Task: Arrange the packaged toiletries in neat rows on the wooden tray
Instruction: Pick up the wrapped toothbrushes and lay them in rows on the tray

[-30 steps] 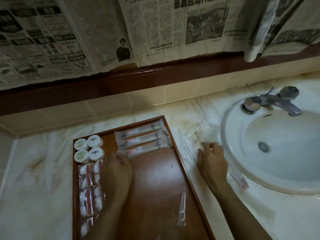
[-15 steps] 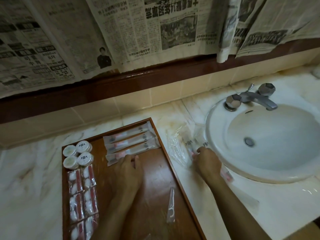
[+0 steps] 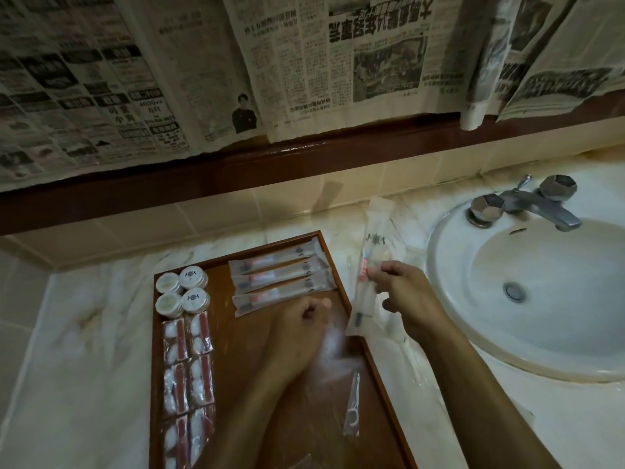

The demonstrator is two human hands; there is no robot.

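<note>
Plastic toothbrush packet (image 3: pixel 374 265) — pinched mid-length in right hand (image 3: pixel 411 296) grip.

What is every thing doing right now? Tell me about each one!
Wooden tray: flat on the counter, partly filled.
Three toothbrush packets: lying in a neat row on the tray.
Fourth toothbrush packet: sealed, lifted in the right hand.
Left hand: curled over the tray, holding nothing I can see.
Round tins: closed, grouped by four.
Cotton packets: sealed, in two columns.
Floss pick packet: lying alone, slanted.
Faucet: off.
Sink: dry-looking.

Marble counter (image 3: pixel 84 350) w/ wooden tray (image 3: pixel 341 262), sink (image 3: pixel 527 299).
</note>
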